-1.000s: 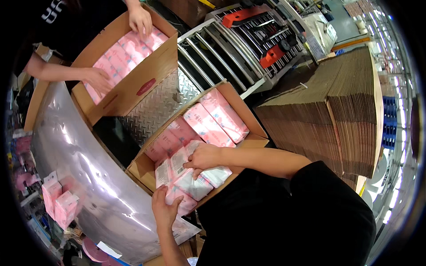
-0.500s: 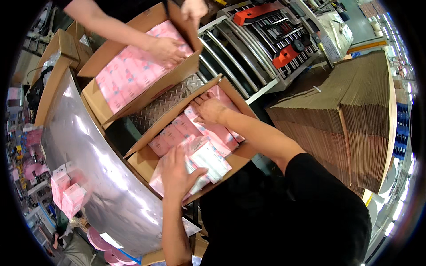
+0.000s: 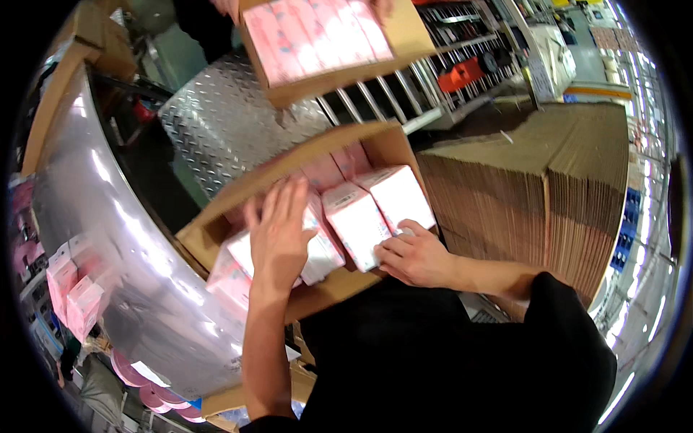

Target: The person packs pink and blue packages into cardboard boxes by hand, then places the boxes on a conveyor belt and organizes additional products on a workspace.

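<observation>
An open cardboard box (image 3: 307,162) in front of me holds several pink-and-white packs. My left hand (image 3: 278,242) lies on the packs at the box's left part, its fingers stretched out and slightly blurred. At the near right, my right hand (image 3: 415,258) has its bent fingers around the near end of a pack (image 3: 357,224). Another pack (image 3: 401,196) tilts beside it, close to the right wall. Both stand higher than the pink row (image 3: 325,173) along the far wall. A pink pack (image 3: 231,278) at the left pokes over the near edge.
A co-worker's box (image 3: 339,86) full of pink packs is at the far side, hands at its edges. Behind mine lies a diamond-plate metal surface (image 3: 224,108). A roller conveyor (image 3: 375,97) runs beyond, flattened cardboard (image 3: 512,209) stands right, a shiny metal table (image 3: 115,216) left.
My right hand has drawn back from the box's far side to its near right edge. Packs there now stand raised. The co-worker's box has moved right and away, uncovering the metal plate.
</observation>
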A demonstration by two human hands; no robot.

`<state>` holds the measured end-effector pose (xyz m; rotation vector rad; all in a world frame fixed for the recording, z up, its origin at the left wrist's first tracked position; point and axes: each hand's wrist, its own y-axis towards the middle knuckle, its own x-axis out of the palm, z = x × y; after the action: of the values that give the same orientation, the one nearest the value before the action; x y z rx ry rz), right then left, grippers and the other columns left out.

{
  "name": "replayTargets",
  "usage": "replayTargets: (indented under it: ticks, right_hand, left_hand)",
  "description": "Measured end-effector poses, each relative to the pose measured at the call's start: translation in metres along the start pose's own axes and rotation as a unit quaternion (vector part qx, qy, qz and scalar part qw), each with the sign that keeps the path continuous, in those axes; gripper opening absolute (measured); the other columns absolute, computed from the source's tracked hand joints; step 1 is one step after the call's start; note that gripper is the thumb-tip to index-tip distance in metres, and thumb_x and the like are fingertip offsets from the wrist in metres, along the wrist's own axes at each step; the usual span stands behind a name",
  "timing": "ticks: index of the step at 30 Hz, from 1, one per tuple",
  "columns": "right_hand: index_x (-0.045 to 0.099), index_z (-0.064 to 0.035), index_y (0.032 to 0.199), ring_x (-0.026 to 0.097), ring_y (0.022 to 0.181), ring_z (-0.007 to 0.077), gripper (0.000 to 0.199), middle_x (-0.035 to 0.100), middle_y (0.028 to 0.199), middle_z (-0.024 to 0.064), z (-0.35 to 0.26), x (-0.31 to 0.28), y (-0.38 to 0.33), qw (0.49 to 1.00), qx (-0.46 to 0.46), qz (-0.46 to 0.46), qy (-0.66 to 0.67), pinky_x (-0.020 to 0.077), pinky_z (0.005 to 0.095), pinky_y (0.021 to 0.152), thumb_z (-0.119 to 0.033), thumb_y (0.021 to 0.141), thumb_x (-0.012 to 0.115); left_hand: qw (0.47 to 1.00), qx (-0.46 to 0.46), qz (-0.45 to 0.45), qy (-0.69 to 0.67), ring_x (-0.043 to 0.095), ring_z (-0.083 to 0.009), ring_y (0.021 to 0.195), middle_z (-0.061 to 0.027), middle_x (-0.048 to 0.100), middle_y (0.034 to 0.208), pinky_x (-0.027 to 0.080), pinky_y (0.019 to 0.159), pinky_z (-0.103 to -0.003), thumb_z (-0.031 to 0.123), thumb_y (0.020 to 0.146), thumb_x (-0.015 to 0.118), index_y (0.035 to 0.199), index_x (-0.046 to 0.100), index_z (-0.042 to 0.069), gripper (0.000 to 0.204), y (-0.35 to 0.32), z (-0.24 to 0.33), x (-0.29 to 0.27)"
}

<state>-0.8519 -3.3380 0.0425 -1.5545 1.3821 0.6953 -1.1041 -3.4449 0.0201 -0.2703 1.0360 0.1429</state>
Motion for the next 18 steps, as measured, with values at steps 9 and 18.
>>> replayTargets:
  ticks: [9, 18]
  right_hand:
    - [0.065, -0.0055, 0.107, 0.062, 0.094, 0.0254, 0.032, 0.065, 0.100, 0.0094, 0.023, -0.012, -0.017, 0.977, 0.005, 0.147, 0.152, 0.0456, 0.0417, 0.093, -0.026, 0.084, 0.071]
    - [0.064, -0.0029, 0.106, 0.056, 0.104, 0.0277, 0.043, 0.061, 0.113, 0.0112, 0.051, 0.001, 0.050, 0.994, -0.015, 0.104, 0.029, 0.0446, 0.0417, 0.089, -0.036, 0.080, 0.069]
  left_hand:
    - [0.994, 0.095, -0.057, -0.016, 0.063, -0.0215, 0.105, -0.0081, 0.068, 0.115, 0.035, 0.104, -0.052, 0.037, 0.086, 0.066, 0.116, 0.060, 0.005, 0.045, -0.015, 0.052, 0.081]
    - [0.993, -0.041, 0.106, 0.011, 0.061, -0.0272, 0.112, -0.0125, 0.063, 0.121, 0.034, 0.105, -0.055, 0.020, 0.085, 0.070, 0.123, 0.057, 0.002, 0.044, -0.043, 0.060, 0.029]
